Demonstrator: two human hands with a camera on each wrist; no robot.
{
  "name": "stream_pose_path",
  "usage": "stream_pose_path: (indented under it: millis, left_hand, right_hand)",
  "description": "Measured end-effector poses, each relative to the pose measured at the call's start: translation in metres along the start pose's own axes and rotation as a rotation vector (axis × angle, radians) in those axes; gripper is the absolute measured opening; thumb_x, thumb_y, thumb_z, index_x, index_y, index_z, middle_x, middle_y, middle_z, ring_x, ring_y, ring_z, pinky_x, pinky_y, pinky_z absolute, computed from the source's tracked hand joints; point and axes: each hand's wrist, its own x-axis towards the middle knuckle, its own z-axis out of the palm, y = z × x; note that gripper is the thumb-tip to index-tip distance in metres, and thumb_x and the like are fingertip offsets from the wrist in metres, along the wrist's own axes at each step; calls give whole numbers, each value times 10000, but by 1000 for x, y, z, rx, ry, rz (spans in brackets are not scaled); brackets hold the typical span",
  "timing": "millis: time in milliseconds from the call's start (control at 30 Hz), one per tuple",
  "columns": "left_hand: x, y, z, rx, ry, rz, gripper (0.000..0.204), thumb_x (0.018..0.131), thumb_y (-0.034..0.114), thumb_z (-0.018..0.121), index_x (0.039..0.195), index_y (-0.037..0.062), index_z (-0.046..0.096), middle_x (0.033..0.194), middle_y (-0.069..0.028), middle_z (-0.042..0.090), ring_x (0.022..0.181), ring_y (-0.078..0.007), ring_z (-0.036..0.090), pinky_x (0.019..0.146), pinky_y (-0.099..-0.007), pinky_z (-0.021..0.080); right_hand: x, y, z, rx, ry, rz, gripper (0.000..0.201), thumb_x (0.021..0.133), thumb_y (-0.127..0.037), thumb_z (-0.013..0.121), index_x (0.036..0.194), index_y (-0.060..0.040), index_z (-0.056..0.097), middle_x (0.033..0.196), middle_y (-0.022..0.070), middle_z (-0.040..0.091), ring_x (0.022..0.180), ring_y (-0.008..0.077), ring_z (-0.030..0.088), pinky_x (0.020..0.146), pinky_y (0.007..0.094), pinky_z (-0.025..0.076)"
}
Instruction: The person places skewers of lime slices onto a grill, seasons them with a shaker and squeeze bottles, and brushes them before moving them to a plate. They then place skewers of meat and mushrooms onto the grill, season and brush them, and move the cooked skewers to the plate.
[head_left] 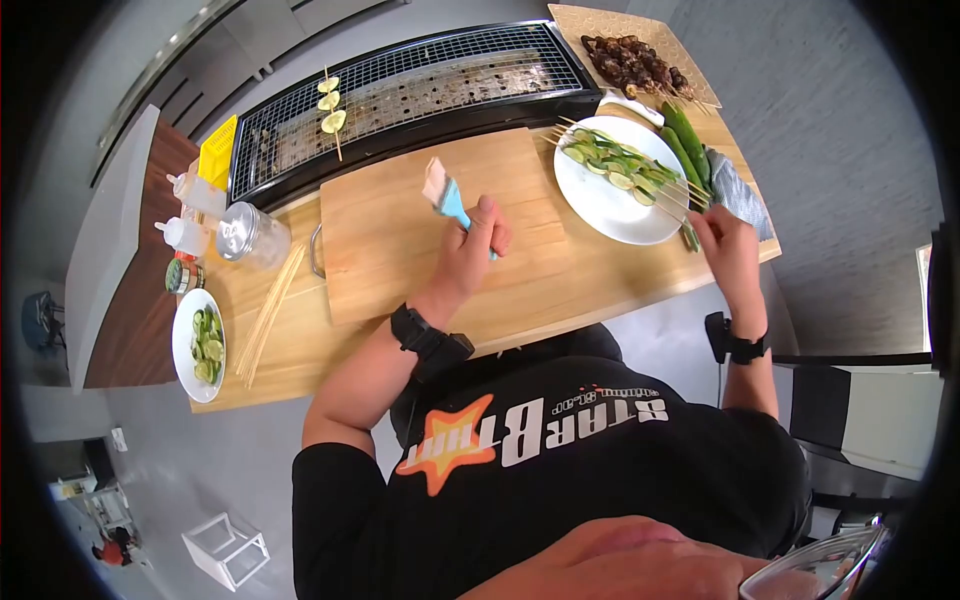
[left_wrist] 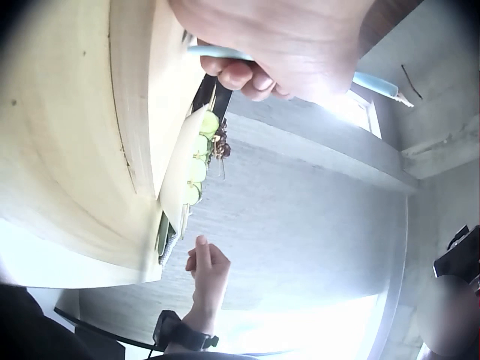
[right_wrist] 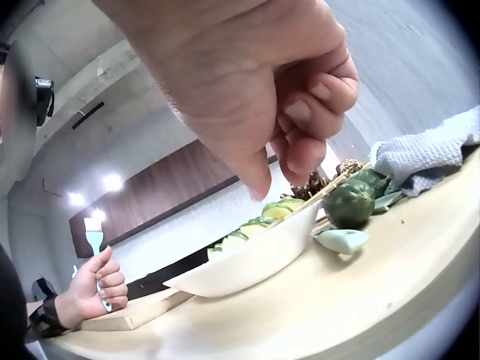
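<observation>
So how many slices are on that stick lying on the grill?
3, in a row along the stick on the grill: the far slice, the middle slice right after it, and the near slice, closest to the cutting board.

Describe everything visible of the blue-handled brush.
The brush has a light blue handle, plain and slightly glossy, perhaps plastic, and a broad head of pale bristles, pinkish in the head view and whiter from the right wrist. The left hand grips it, fingers curled round the handle, whose end pokes out below the fist. It is held nearly upright, bristles up, above the cutting board. Nothing but the hand visibly touches it.
</observation>
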Motion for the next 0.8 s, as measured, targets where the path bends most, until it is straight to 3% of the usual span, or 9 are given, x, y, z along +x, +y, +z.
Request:
stream_pose_path:
  millis: [100,233,300,400,500,567,667,767,800]
  left_hand:
    - [0,-9,-1,172,-131,196,492,1023,415,305,721,52,445,713,-30,479,678,-124,439,588,-255,368]
    - [2,7,16,396,-274,422,499,1013,450,263,884,23,489,940,-105,506,892,-197,475,788,-307,396]
    - [-5,15,31,422,-291,369,568,997,510,226,986,11,495,1063,-149,482,1007,-244,473,948,-365,356]
    - [-6,17,36,586,-377,389,552,984,506,302,1091,-3,486,1191,-186,455,1158,-302,433,1000,-389,331]
    - [-4,35,29,795,-415,407,511,944,456,470,1162,-6,484,1163,-184,500,1133,-316,479,971,-402,373]
    - [4,58,13,922,-506,378,507,909,430,563,1161,-4,487,1104,-174,534,1077,-306,524,934,-396,410]
    - [22,61,-31,848,187,107,443,815,418,683,995,36,550,853,-117,613,762,-243,609,680,-356,490]
    - [49,83,-93,1225,632,138,412,822,413,662,893,29,530,743,-104,611,659,-263,595,586,-399,462]
    - [51,90,-109,1362,617,16,421,832,435,646,866,32,530,712,-109,603,657,-270,598,591,-387,465]
  right_hand:
    - [-9,-24,25,368,-113,-109,228,796,-218,727,847,-17,632,740,129,639,608,256,596,549,357,466]
    - [-26,-81,60,549,-247,-519,394,790,-225,733,1096,-36,575,999,136,623,877,292,616,785,352,505]
    - [-35,-97,76,738,-357,-521,326,828,-202,693,1071,-28,564,949,155,620,854,323,613,763,386,493]
    - [-44,-103,89,807,-590,-478,229,877,-154,625,1046,-20,549,913,179,604,820,353,596,726,405,474]
    - [-49,-92,100,865,-526,-492,151,910,-108,558,1026,-14,534,865,200,583,782,380,573,692,408,457]
    - [-53,-86,103,895,-403,-363,110,939,-102,522,1015,-24,537,808,129,566,723,266,571,662,336,446]
    - [-57,-76,112,1056,-284,-142,80,947,-95,521,993,-35,545,796,47,545,698,143,526,635,263,413]
    - [-56,-72,116,1273,-287,5,41,931,-68,547,945,-34,565,804,-10,526,707,67,471,630,213,377]
    - [-55,-74,115,1292,-278,-6,30,920,-59,562,924,-30,570,804,-17,524,707,61,461,629,206,370]
